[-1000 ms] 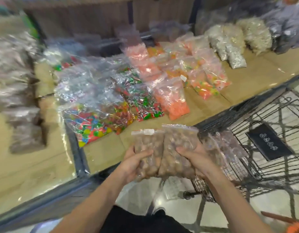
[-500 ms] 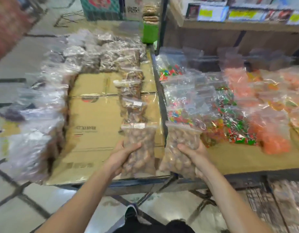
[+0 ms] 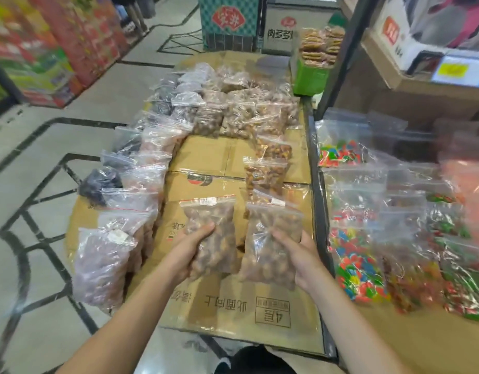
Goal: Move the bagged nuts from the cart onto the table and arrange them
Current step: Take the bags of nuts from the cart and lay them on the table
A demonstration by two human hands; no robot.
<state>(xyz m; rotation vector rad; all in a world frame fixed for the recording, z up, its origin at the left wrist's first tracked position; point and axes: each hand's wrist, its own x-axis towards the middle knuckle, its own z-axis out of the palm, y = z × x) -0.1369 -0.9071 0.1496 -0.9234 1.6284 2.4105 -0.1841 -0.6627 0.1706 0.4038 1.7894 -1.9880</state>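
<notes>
Gripping one bag of nuts each, the left hand point(image 3: 188, 251) and right hand point(image 3: 303, 259) hold them upright, side by side, above the cardboard-covered table point(image 3: 233, 306).

My left hand point(image 3: 188, 248) and right hand point(image 3: 300, 256) each hold a bag of nuts side by side above the tabletop point(image 3: 233, 309). More nut bags point(image 3: 233, 114) lie behind, others along its left edge point(image 3: 106, 263); candy bags point(image 3: 359, 265) lie to the right.
</notes>
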